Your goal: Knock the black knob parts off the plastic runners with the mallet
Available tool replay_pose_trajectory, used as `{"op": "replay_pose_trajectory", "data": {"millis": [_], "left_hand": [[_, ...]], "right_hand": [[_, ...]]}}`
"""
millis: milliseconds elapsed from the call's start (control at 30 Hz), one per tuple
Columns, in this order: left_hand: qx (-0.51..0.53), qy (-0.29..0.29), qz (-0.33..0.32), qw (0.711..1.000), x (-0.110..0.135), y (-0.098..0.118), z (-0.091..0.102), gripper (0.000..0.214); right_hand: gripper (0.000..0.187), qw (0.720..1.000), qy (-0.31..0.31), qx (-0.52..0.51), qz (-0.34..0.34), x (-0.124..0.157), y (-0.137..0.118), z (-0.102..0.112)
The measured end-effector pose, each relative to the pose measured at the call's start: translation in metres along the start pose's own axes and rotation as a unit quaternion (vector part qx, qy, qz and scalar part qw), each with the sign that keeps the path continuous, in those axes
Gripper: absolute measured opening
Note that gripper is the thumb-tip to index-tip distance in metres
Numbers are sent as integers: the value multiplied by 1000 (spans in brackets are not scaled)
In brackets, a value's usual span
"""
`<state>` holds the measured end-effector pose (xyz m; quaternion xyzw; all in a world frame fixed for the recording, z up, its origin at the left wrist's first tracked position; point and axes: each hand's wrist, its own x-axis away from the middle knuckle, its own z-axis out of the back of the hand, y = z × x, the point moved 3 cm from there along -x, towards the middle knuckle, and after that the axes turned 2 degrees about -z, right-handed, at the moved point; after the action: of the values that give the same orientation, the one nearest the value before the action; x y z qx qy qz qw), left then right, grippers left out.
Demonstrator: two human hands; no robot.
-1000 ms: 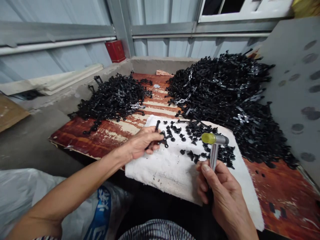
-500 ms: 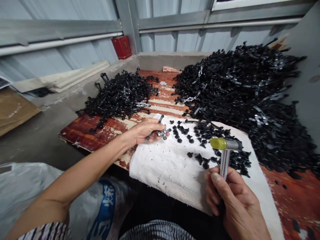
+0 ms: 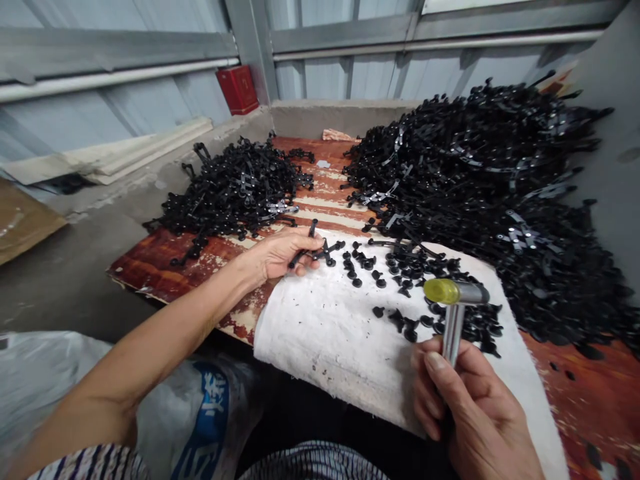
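Observation:
Between the thumb and fingers of my left hand is a black jointed linkage with several arms, held above the far left edge of a white cloth. My right hand is closed round the handle of a mallet, held upright over the cloth's right side. The mallet head is metal with a yellow face pointing left. Small black round-headed parts lie scattered on the cloth between my hands, and some are partly hidden behind the mallet.
A heap of black linkages lies at the back left of the worn red board. A larger black heap rises at the back right. A red box stands in the corner; a plastic bag sits below, left.
My left hand has shifted slightly left with the linkage, which has turned so its faces look darker. The mallet stays in my right hand, almost unmoved.

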<state>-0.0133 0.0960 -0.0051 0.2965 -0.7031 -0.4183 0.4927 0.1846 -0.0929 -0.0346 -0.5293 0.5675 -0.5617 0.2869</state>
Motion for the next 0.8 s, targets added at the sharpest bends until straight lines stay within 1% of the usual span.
{"op": "replay_pose_trajectory", "data": {"millis": [133,267,467,633,800], "left_hand": [[-21,0,4,1000,7,-5,4,17],[-43,8,-1,999,4,-10,2,13],[-44,36,-15,998,-3,-13,5,15],[-39,35,-7,999,-4,-15,7,18],[-33,43,0,999,-1,-15,5,20]], "right_hand": [[33,1000,2,7,-4,0,0,1],[31,1000,3,6,-15,0,2,1],[29,1000,5,7,-21,0,3,2],[30,999,5,21,-29,0,3,2],[30,999,5,26,-30,0,1,3]]}}
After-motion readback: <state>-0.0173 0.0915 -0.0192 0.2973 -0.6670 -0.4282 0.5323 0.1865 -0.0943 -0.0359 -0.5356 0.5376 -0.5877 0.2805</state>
